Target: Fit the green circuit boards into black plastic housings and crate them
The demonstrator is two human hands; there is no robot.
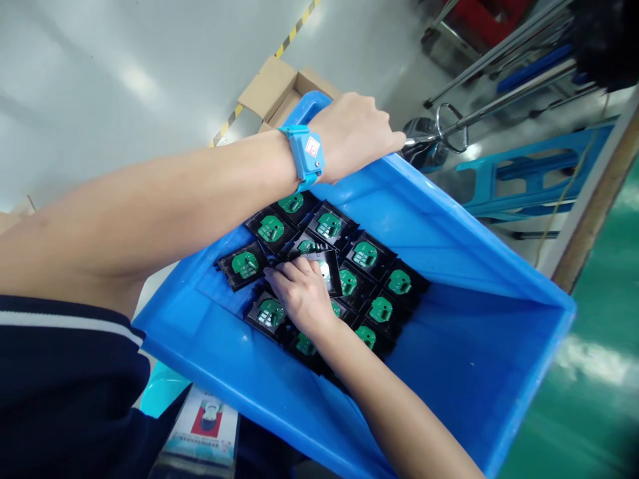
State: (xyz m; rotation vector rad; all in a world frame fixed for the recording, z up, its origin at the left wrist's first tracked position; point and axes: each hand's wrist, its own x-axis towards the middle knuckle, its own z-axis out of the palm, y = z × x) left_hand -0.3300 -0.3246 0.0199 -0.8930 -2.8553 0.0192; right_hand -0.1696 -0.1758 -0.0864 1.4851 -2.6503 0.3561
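Observation:
A deep blue plastic bin [479, 399] fills the middle of the view. My left hand [352, 136], with a blue strap on its wrist, is closed over the bin's far rim. Down inside, my right hand [302, 289] grips a black square housing with a circuit board [330, 271], which is tilted above the others and partly hidden by my fingers. Around it lie several similar black housings [365, 254] with green boards, in rough rows on the bin floor. One housing [244, 265] sits askew to the left of my right hand.
An opened cardboard box [269, 90] stands on the floor beyond the bin. To the right are a blue plastic stool [539, 173], metal poles [509, 100] and a table edge [594, 199]. A badge [207, 422] hangs at my front, below the bin's near rim.

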